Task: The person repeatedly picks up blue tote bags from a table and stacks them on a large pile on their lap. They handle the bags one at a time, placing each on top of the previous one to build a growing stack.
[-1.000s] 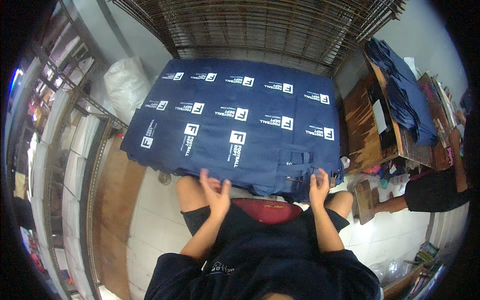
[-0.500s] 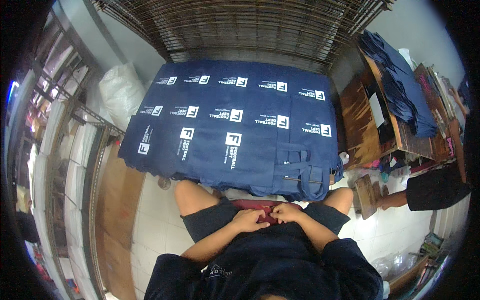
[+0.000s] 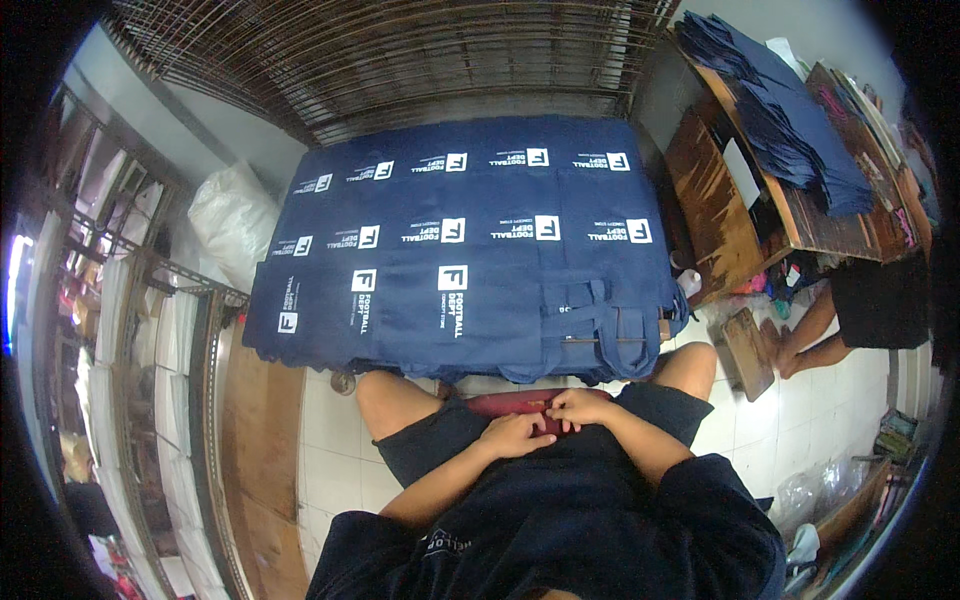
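My left hand rests in my lap, its fingers curled against a dark red, smooth-looking thing between my thighs. Beside it, my right hand is closed in a pinch near the middle of that thing. Whatever is between the fingertips of either hand is too small to make out. Just beyond my knees lies a wide stack of navy blue fabric bags with white printed marks. Loose blue straps lie on its near right corner.
Metal racks stand behind the stack, shelves of pale stacked material at left. A white plastic sack sits at back left. To the right, a wooden table bears blue fabric pieces; another person's legs are near a low wooden stool.
The view has shifted slightly, so the scene sits differently in the picture. My hands stay together over the dark red thing. The other person's legs have changed position beside the stool.
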`<state>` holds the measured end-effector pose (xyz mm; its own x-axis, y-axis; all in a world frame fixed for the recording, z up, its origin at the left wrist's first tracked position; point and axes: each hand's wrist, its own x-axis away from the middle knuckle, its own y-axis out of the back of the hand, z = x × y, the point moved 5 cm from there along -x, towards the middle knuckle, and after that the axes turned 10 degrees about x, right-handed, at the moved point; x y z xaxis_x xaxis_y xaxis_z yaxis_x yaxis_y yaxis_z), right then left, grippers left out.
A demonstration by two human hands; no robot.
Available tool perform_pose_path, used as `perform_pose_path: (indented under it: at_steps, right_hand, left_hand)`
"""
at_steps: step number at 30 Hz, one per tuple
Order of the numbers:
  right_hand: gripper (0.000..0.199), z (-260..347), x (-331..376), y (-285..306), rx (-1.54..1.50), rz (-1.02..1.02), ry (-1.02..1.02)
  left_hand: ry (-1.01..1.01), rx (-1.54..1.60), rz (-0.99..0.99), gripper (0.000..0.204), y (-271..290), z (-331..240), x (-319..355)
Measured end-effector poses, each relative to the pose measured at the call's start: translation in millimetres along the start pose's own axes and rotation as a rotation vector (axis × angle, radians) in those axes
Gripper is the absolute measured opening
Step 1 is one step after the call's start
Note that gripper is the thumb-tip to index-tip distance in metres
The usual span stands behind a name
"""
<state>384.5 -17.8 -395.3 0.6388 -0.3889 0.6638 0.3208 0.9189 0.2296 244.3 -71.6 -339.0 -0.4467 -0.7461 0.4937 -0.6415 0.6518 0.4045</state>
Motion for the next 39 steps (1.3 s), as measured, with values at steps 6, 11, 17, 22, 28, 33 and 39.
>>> perform_pose_path:
  at_steps: [6,11,17,22,28,33,39]
  right_hand:
    - [0.031,-0.2,1.8,1.6,-0.026,-0.008,-0.005]
    - [0.028,0.5,1.7,1.2,-0.05,-0.007,0.025]
    - [0.03,-4.3,-0.9,0.3,-0.024,-0.017,0.009]
    - [0.031,-0.8,-1.9,0.1,-0.038,-0.015,0.032]
    - [0.029,-1.6,0.6,1.9,-0.08,-0.011,0.101]
    - [0.029,-10.1,-6.4,1.4,-0.107,-0.039,0.062]
    - [0.028,-9.1,-5.0,0.7,-0.076,-0.053,0.086]
  left_hand:
    - [-0.037,0.058,-0.061,0.044,3.4,9.5,-7.3]
    - [-0.075,0.06,-0.094,0.043,1.1,14.4,-9.9]
    - [-0.055,0.013,-0.066,0.041,1.8,9.3,-7.6]
    - [-0.092,-0.127,0.1,0.041,-25.4,-11.8,-16.8]
    - [-0.03,0.162,0.251,0.048,-35.2,5.1,-43.0]
    - [0.02,0.109,0.233,0.052,-37.7,16.9,-46.9]
    - [-0.02,0.442,0.266,0.047,-37.4,21.2,-49.0]
